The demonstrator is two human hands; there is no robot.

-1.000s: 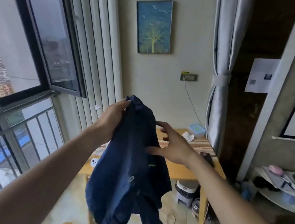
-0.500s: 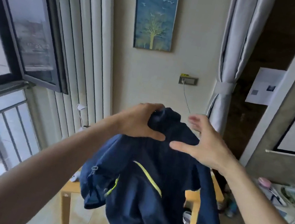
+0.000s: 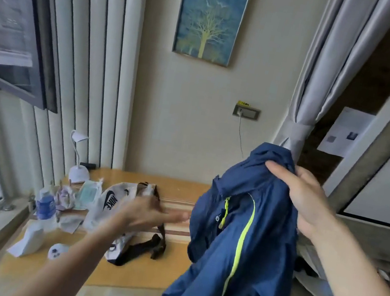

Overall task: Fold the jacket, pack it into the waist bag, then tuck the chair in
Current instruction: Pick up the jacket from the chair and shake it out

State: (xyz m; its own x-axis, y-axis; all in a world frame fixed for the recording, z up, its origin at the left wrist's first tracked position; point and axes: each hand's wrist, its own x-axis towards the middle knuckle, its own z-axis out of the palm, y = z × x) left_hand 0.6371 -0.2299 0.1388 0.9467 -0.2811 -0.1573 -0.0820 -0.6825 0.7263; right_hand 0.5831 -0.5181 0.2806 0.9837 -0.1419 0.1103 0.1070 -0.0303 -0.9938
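The right hand (image 3: 309,202) grips the navy jacket (image 3: 239,247) by a bunched upper part, fingers curled over the fabric, holding it up in the air above the right end of the wooden table (image 3: 141,269); the rest hangs down past the table edge (2 neon-yellow lines run down it). The left hand (image 3: 148,214), blurred, is spread flat and holds nothing, over the white waist bag (image 3: 111,201) lying on the table.

The waist bag (image 3: 124,203) lies mid-worktop (image 3: 140,274), with a lamp (image 3: 79,171) at the far left corner. The jacket (image 3: 236,246) hangs off the worktop's right edge.
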